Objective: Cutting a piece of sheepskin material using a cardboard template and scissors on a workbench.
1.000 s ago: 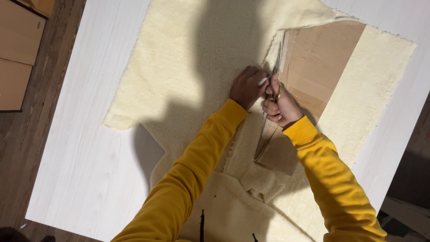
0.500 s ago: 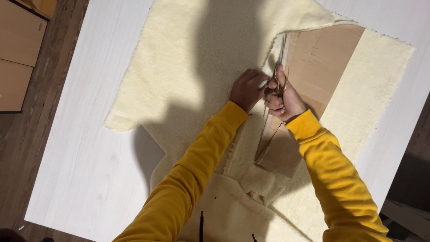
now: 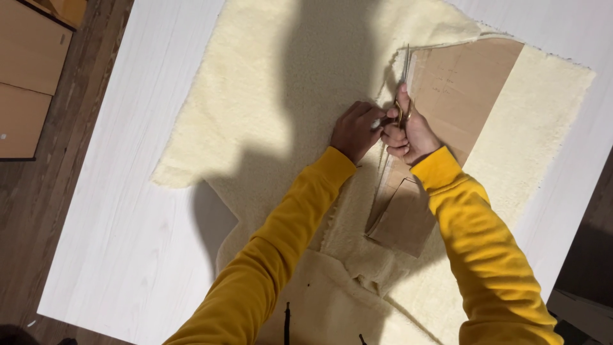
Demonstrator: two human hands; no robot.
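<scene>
The scissors (image 3: 403,96) lie along the left edge of the brown paper pattern (image 3: 466,83), blades pointing away from the person, over the cream fleece fabric (image 3: 281,96) spread across the white table (image 3: 128,211). The blades are thin and partly in shadow, so it is hard to tell whether they are apart or together. The right hand (image 3: 412,131) is clamped around the scissor handles, fingers curled through and over them, which hides most of the handles. The left hand (image 3: 354,131) sits just beside it, fingers bent and pressing down on the fabric; its fingertips touch or nearly touch the right hand, and something small and pale shows between them that cannot be made out.

Both yellow sleeves (image 3: 281,255) cover the lower stretch of fabric and pattern. A folded flap of the pattern (image 3: 405,220) shows between the arms. A broad shadow darkens the middle of the fabric. At the bottom edge a cream garment with black cords is cut off. Wooden floor (image 3: 38,211) and a wooden cabinet (image 3: 29,76) lie to the left.
</scene>
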